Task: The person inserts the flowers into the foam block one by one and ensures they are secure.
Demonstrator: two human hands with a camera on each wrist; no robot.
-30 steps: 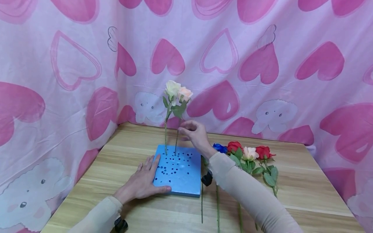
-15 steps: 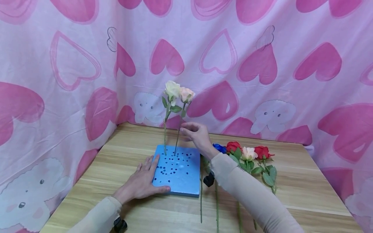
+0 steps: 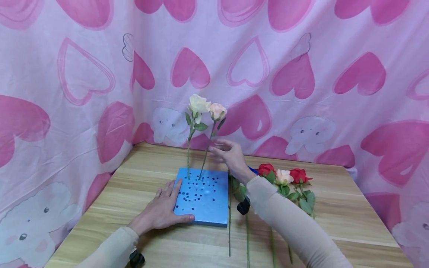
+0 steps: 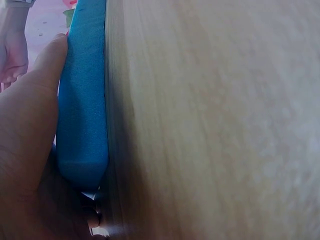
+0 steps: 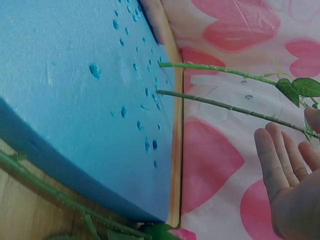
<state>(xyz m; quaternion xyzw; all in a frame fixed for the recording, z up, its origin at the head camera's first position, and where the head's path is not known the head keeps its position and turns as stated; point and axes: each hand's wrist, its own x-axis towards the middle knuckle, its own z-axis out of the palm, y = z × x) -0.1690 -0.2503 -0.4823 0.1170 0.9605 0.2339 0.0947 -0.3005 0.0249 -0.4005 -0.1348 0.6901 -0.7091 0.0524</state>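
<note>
A blue foam block (image 3: 211, 208) dotted with holes lies on the wooden table. My left hand (image 3: 164, 208) rests along its left side, fingers fairly straight, thumb on the near part of the top. In the left wrist view the thumb (image 4: 52, 60) lies by the block's blue side (image 4: 82, 110). Two rose stems stand in holes near the back: a white rose (image 3: 198, 104) upright, and a pale pink rose (image 3: 218, 111) leaning right. Thumb and fingers of my right hand (image 3: 231, 156) pinch the pink rose's stem (image 5: 225, 106) partway up, beneath its leaves.
Right of the block lie several roses: a blue one (image 3: 253, 170) partly hidden by my wrist, red ones (image 3: 266, 169) and a pale pink one (image 3: 284, 177). Their stems run toward the near edge, partly under my right forearm. A heart-patterned pink curtain (image 3: 248, 78) hangs behind the table.
The pink rose's head has swung right, away from the white one, and its stem now leans more. My right hand has shifted slightly right with it. The left hand stays on the block.
</note>
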